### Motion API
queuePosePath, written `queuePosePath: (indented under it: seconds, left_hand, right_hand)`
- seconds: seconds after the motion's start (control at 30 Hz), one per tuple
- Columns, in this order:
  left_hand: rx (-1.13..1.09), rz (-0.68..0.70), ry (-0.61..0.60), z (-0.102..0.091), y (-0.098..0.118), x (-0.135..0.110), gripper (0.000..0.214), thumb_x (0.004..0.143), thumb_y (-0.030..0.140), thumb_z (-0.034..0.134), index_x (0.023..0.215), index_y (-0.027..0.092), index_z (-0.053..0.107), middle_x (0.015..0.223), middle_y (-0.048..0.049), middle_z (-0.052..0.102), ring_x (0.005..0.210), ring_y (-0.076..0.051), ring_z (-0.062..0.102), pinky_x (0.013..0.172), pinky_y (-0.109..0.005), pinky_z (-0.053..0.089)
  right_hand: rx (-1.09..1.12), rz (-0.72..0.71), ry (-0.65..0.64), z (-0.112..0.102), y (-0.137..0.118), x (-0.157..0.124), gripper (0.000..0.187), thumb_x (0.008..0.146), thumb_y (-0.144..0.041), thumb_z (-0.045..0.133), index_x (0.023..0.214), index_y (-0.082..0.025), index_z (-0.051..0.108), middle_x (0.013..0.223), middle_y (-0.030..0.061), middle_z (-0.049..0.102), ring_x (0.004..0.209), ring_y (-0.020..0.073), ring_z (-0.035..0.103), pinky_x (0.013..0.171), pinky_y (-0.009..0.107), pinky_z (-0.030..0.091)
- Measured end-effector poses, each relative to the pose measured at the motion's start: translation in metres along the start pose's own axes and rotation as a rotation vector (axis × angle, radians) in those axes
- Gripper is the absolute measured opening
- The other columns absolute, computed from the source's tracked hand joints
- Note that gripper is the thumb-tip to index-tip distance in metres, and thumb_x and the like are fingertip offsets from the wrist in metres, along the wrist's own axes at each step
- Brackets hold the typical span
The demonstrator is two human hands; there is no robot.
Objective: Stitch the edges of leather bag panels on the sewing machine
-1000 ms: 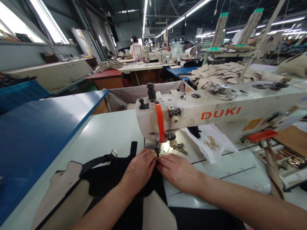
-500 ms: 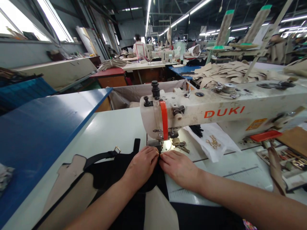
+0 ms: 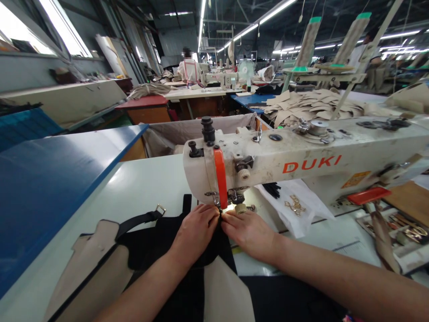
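A black and beige fabric piece [image 3: 157,241] lies across the sewing table, with a black strap and a small metal buckle [image 3: 161,209] at its far left. My left hand [image 3: 197,228] has its fingers closed on the fabric's edge, right at the needle area. Close beside it, my right hand [image 3: 250,230] pinches the same edge from the right, its fingertips nearly meeting the left ones. Above both hands stands the head of a white sewing machine [image 3: 268,156] with a red lever. The needle and presser foot are mostly hidden behind my fingers.
A white plastic bag [image 3: 296,219] with gold-coloured metal fittings [image 3: 295,205] lies under the machine arm. At right is a tray of small parts [image 3: 407,237]. A blue-topped table [image 3: 63,179] adjoins on the left. A person [image 3: 189,69] sits farther back, left of beige cut pieces [image 3: 315,105].
The view has shifted slightly, so the machine appears a little further left and closer. Both hands stay on the fabric at the needle, almost in the same place.
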State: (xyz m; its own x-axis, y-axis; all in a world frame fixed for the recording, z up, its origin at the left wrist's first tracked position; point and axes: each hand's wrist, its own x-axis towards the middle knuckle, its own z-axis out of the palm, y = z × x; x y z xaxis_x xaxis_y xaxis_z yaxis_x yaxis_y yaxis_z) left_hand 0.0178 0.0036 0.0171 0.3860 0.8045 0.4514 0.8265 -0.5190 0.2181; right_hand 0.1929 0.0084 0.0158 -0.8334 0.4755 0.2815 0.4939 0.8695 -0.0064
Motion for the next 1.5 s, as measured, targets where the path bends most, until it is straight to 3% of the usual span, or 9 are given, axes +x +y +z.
queuePosePath:
  seconds: [0.17,0.47,0.93,1.03,1.23,1.37,1.5]
  left_hand:
    - [0.016,-0.023,0.04,0.001,-0.002,0.001,0.013,0.081,0.013,0.055,0.074,0.019,0.063,0.077,-0.0019,0.069,0.075,-0.017,0.063,0.072,-0.029,0.053]
    - [-0.009,-0.062,0.079,0.005,-0.008,0.001,0.015,0.081,0.016,0.054,0.073,0.02,0.066,0.074,-0.0014,0.07,0.071,-0.017,0.065,0.069,-0.028,0.055]
    - [-0.057,-0.121,0.05,0.005,-0.005,0.003,0.016,0.082,0.017,0.053,0.071,0.02,0.065,0.076,-0.0019,0.069,0.073,-0.017,0.065,0.07,-0.029,0.055]
    - [-0.04,-0.084,0.017,-0.001,-0.001,0.003,0.016,0.083,0.016,0.052,0.074,0.019,0.065,0.08,-0.0028,0.069,0.078,-0.017,0.064,0.075,-0.029,0.053]
    - [0.134,0.038,-0.19,-0.023,0.01,-0.007,0.024,0.088,0.017,0.042,0.095,0.015,0.064,0.098,-0.0081,0.069,0.094,-0.021,0.061,0.087,-0.038,0.048]
    - [0.178,0.097,-0.203,-0.022,0.006,-0.015,0.031,0.09,0.018,0.036,0.112,0.013,0.058,0.112,-0.0107,0.065,0.104,-0.021,0.058,0.092,-0.038,0.045]
    - [0.195,0.135,-0.199,-0.015,0.0,-0.017,0.033,0.091,0.017,0.033,0.112,0.013,0.058,0.113,-0.0104,0.064,0.107,-0.02,0.057,0.094,-0.036,0.044]
  right_hand:
    - [0.016,-0.002,-0.011,0.002,0.001,0.0,0.013,0.09,-0.013,0.045,0.095,-0.012,0.057,0.107,0.0107,0.061,0.101,0.022,0.054,0.085,0.035,0.044]
    - [-0.001,0.002,-0.001,0.002,0.003,0.001,0.012,0.088,-0.013,0.046,0.093,-0.013,0.057,0.106,0.0111,0.061,0.093,0.0214,0.055,0.08,0.035,0.044]
    - [-0.02,0.005,-0.003,0.003,0.004,0.002,0.011,0.088,-0.013,0.048,0.093,-0.013,0.057,0.106,0.0108,0.061,0.093,0.0213,0.056,0.08,0.034,0.045]
    - [-0.04,0.003,-0.022,0.001,0.004,0.003,0.011,0.089,-0.013,0.048,0.092,-0.013,0.058,0.104,0.0098,0.062,0.091,0.0212,0.058,0.078,0.034,0.046]
    - [-0.063,-0.034,0.003,-0.001,0.0,-0.004,0.014,0.091,-0.016,0.046,0.098,-0.012,0.057,0.109,0.0105,0.061,0.099,0.021,0.055,0.084,0.034,0.045]
    - [-0.06,-0.05,0.017,-0.001,-0.002,-0.008,0.014,0.091,-0.017,0.046,0.097,-0.013,0.058,0.109,0.01,0.061,0.1,0.0197,0.054,0.089,0.034,0.043]
    - [-0.07,-0.06,0.032,-0.001,-0.001,-0.008,0.014,0.091,-0.016,0.047,0.097,-0.013,0.059,0.108,0.009,0.061,0.101,0.0196,0.054,0.09,0.033,0.043]
